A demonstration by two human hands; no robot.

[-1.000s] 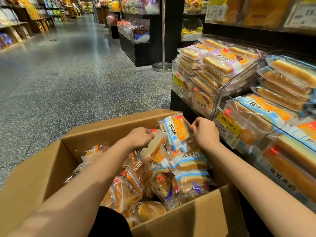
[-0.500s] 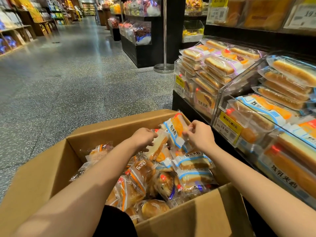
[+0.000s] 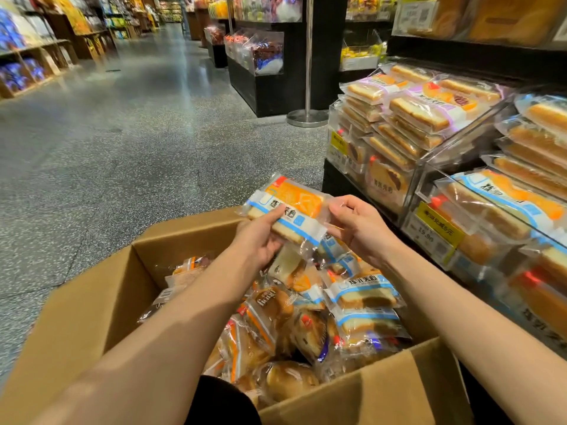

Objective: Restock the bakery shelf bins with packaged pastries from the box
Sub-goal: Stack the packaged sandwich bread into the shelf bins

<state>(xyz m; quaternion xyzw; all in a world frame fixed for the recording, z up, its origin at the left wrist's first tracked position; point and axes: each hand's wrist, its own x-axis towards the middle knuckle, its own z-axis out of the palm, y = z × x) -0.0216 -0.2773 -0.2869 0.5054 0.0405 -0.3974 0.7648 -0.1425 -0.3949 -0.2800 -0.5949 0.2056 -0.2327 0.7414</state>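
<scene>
Above the box (image 3: pixel 92 317), both hands now pinch the lifted pastry pack (image 3: pixel 288 207).

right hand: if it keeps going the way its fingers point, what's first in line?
The right hand points leftward at the blue-and-orange cake packet it already pinches; beyond that, probably the left hand.

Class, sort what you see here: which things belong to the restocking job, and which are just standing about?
Part of the job:
held pastry pack
left hand
right hand
cardboard box
shelf bins

Just standing about:
metal post
candy display
yellow price tag
</scene>
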